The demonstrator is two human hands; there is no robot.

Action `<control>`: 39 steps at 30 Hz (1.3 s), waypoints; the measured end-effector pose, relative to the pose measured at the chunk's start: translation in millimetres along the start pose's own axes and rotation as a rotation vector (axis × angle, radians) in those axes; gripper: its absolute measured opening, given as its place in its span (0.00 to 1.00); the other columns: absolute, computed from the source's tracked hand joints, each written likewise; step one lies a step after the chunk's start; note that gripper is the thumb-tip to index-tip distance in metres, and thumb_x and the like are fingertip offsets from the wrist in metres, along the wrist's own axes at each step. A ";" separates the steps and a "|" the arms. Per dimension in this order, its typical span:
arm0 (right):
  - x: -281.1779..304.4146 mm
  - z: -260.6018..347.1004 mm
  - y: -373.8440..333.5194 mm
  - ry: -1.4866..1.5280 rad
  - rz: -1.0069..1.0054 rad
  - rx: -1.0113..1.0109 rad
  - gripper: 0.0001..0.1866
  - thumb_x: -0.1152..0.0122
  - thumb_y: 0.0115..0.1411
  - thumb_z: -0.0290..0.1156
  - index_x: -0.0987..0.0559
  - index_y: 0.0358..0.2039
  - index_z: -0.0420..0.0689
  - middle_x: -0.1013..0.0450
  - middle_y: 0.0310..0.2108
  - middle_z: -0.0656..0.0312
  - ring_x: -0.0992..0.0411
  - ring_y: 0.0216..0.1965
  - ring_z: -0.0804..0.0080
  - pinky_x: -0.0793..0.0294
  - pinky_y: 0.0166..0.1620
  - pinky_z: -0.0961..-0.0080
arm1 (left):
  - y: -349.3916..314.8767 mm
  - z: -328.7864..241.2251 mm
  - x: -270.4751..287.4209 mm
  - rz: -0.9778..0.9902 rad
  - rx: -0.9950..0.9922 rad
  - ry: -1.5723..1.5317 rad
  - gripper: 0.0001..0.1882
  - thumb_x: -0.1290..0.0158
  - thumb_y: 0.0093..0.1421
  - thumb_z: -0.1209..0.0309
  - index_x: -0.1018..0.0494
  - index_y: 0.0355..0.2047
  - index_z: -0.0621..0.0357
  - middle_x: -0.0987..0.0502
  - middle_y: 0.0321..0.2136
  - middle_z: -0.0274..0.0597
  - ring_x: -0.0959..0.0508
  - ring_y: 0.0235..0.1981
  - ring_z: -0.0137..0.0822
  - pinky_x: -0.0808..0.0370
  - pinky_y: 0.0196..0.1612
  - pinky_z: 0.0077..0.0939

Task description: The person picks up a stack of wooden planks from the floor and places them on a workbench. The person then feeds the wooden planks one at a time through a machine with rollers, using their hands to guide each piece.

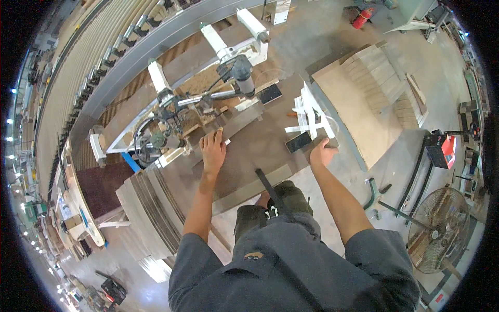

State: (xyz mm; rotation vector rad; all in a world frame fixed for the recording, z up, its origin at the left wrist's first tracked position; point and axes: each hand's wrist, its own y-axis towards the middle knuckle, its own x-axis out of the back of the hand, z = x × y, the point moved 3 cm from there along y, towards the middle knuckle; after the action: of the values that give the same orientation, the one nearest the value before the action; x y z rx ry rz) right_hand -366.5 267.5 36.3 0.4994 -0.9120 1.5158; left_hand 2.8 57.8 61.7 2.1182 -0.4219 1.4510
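My left hand (212, 151) lies over a narrow wooden strip (243, 123) on the brown worktable (249, 156), its fingers stretched forward. A small white piece (227, 142) shows by its fingertips; whether it is held I cannot make out. At the table's right side my right hand (323, 155) is closed, thumb forward, and what it grips, if anything, is hidden. Just left of it sits a black rectangular block (298, 142). White strips (310, 112) lie crossed beyond that block. A second black block (269, 94) rests farther back, past the wooden strip.
Machine heads with a dark motor (241, 73) and hoses stand along the table's far left. Stacked boards (150, 208) lean at the near left. Right of the table are a large panel (358, 109) with wooden slats (377, 67), a floor fan (436, 229) and a red extinguisher (362, 18).
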 end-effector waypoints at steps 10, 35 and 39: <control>-0.6 6.3 2.3 -0.008 -0.065 -0.016 0.38 0.48 0.68 0.57 0.39 0.60 0.33 0.28 0.55 0.34 0.26 0.54 0.35 0.28 0.57 0.46 | 58.7 15.0 -35.3 -0.055 -0.040 0.098 0.26 0.35 0.53 0.72 0.20 0.54 0.36 0.31 0.45 0.35 0.28 0.49 0.44 0.31 0.55 0.47; -34.3 -35.3 40.7 0.087 -0.055 0.082 0.43 0.46 0.68 0.60 0.36 0.61 0.29 0.25 0.53 0.34 0.24 0.52 0.35 0.24 0.54 0.46 | 45.3 17.0 -24.8 -0.094 -0.107 0.018 0.23 0.46 0.61 0.71 0.22 0.56 0.33 0.28 0.44 0.42 0.25 0.50 0.46 0.28 0.59 0.43; -43.0 -49.0 57.3 0.087 -0.112 0.122 0.42 0.45 0.68 0.59 0.35 0.61 0.29 0.26 0.54 0.34 0.24 0.52 0.36 0.25 0.55 0.47 | 54.6 5.7 -12.1 -0.114 -0.121 0.029 0.25 0.44 0.61 0.70 0.23 0.58 0.33 0.28 0.45 0.42 0.26 0.53 0.46 0.30 0.62 0.44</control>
State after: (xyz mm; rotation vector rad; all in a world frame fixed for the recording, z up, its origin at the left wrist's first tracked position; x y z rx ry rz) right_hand -405.0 281.5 -40.3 0.5590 -0.7157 1.4855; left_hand -26.4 9.8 62.5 1.9902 -0.3621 1.3562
